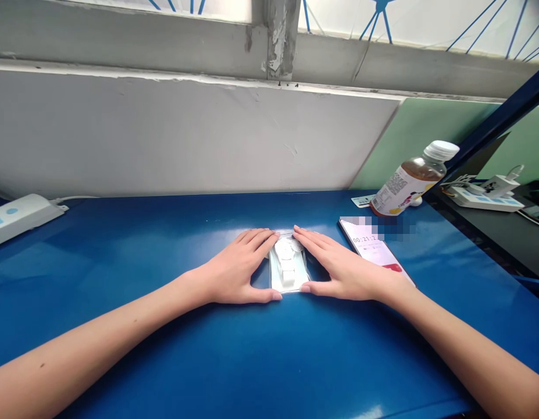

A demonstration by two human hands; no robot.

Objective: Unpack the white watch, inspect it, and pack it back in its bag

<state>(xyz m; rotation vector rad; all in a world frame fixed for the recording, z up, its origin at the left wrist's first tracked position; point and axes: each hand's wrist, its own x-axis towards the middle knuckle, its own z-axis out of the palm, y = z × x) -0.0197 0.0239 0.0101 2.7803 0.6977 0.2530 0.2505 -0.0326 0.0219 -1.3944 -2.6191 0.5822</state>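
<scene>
A small clear plastic packet (pixel 288 266) with white pieces inside lies flat on the blue table (pixel 164 244), at the middle. My left hand (pixel 238 267) rests flat on the table against the packet's left edge, fingers stretched out and thumb along its near corner. My right hand (pixel 343 269) lies flat against the packet's right edge in the same way, thumb touching the near right corner. Both hands frame the packet without lifting it.
A phone (pixel 376 247) showing a timer lies just right of my right hand. A tilted drink bottle (pixel 411 180) with a white cap stands behind it. One white power strip (pixel 18 215) sits far left, another (pixel 487 196) far right. A white wall runs along the back.
</scene>
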